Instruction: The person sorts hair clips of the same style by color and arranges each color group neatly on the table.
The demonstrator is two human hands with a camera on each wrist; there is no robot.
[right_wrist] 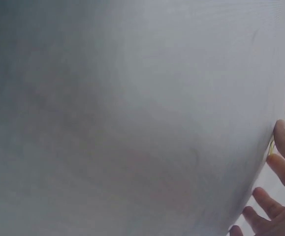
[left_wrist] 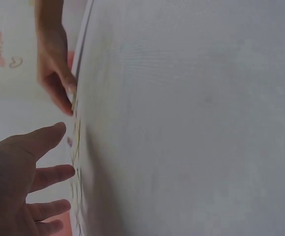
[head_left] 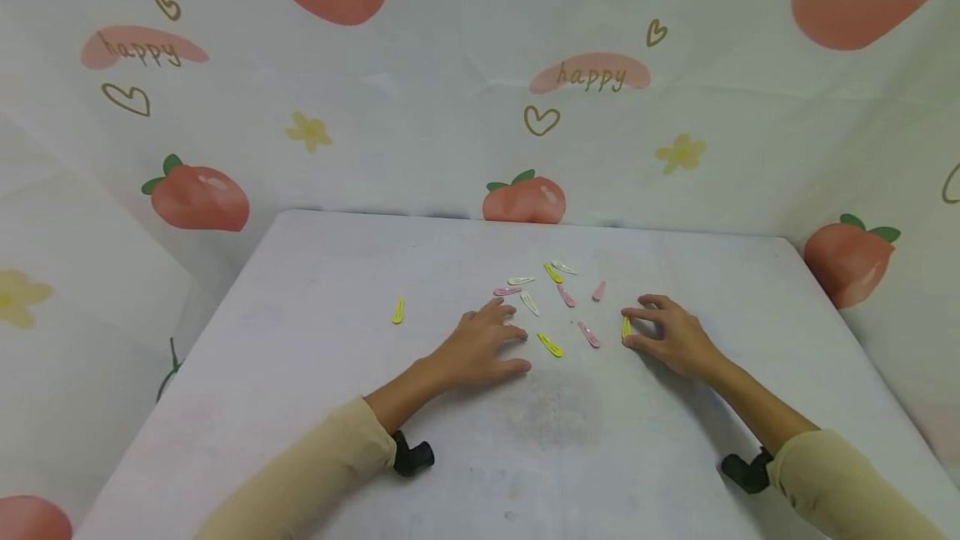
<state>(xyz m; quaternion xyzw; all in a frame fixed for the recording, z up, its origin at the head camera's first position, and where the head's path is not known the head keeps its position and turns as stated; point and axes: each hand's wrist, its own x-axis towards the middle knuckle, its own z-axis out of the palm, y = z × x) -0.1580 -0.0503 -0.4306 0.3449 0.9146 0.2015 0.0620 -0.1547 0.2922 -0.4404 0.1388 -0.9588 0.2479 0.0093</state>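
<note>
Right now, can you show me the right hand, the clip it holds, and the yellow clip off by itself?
Right hand (head_left: pixel 678 339), head view: back of the hand.
Held clip (head_left: pixel 626 327), head view: its exposed middle.
Lone clip (head_left: pixel 399 312), head view: middle of its body.

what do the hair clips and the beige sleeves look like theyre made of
Hair clips: probably metal with a smooth coloured coating, judging by their slim, slotted shapes, though plastic is possible. Sleeves: likely matte fabric, judging by their soft, dull surface.
</note>
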